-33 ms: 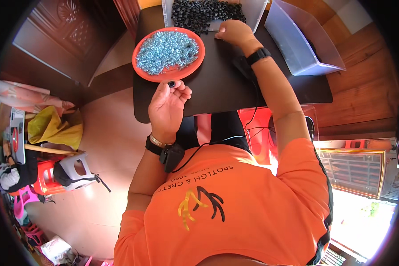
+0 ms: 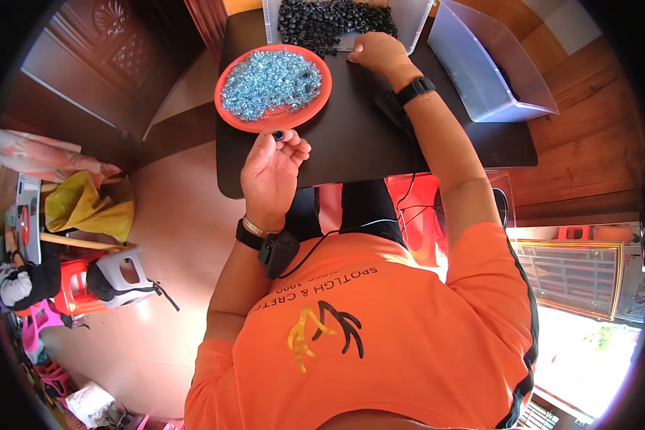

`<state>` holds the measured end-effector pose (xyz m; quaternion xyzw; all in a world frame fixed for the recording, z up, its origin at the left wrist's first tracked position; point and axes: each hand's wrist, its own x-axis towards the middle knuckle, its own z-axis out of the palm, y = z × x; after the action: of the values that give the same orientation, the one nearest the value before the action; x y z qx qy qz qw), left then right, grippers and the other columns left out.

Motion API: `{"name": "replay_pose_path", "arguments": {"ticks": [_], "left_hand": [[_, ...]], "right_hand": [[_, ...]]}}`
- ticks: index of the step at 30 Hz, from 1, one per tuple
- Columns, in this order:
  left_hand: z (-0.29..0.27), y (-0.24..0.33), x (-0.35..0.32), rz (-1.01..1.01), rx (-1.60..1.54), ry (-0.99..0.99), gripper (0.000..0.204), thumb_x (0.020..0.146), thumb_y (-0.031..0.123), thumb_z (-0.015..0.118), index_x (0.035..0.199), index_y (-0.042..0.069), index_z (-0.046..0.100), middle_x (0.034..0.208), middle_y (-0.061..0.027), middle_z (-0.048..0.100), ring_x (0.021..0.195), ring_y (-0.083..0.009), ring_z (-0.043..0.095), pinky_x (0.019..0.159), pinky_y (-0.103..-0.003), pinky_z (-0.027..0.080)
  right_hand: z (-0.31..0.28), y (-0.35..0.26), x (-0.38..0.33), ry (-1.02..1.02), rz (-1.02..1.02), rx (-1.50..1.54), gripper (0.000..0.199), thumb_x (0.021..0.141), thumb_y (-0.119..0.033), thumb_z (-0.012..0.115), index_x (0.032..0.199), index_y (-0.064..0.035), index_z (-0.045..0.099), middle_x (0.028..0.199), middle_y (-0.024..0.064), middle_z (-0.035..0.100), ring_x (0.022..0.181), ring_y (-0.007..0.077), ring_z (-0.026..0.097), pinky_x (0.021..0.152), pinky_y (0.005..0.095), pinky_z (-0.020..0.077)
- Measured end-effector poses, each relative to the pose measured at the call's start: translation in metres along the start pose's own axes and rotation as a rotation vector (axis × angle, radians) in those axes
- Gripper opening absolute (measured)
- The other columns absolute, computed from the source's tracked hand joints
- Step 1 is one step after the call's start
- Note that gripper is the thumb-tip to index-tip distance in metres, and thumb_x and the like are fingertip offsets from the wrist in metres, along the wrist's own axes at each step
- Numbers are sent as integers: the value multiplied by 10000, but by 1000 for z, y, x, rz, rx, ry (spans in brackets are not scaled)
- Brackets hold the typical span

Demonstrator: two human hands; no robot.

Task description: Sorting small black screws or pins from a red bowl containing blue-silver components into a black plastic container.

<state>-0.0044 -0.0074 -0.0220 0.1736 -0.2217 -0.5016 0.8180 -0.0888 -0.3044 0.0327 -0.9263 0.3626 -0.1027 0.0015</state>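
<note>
"What did the nearer hand hold?"

"The left hand (image 2: pixel 272 175) pinched a small, black, rounded piece (image 2: pixel 278 135) between thumb and forefinger, beside the oval, orange-red plate (image 2: pixel 326 80); its other fingers curled loosely."

"What could have gone wrong?"

"The pinch was narrow, so, in my judgement, a slip could have dropped the piece onto the dark, smooth desk (image 2: pixel 351 140), or among the shiny, bluish, see-through bits (image 2: pixel 265 82) of the plate."

"And farther?"

"The right hand (image 2: pixel 381 56) was folded at the front of the translucent plastic bin (image 2: pixel 417 21). I could not tell whether its fingers held anything. A careless pull could have spilled the heaped black, rounded pieces (image 2: pixel 330 21), which looked hard."
</note>
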Motion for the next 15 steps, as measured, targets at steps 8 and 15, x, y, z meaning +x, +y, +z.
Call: {"name": "replay_pose_path", "arguments": {"ticks": [8, 15], "left_hand": [[1, -3, 0, -8, 2, 25, 251, 979, 229, 413, 1066, 29, 535, 980, -57, 525, 911, -227, 544, 839, -356, 430], [2, 0, -1, -21, 42, 53, 239, 977, 225, 418, 1035, 29, 541, 990, -65, 535, 914, -232, 551, 831, -355, 436]], "right_hand": [[9, 4, 2, -53, -25, 18, 205, 780, -289, 601, 915, -178, 708, 932, 88, 685, 906, 300, 646, 809, 419, 507], [-11, -30, -20, 132, -484, 507, 159, 785, -202, 679, 889, -85, 702, 864, 71, 643, 811, 261, 615, 751, 349, 487]]}}
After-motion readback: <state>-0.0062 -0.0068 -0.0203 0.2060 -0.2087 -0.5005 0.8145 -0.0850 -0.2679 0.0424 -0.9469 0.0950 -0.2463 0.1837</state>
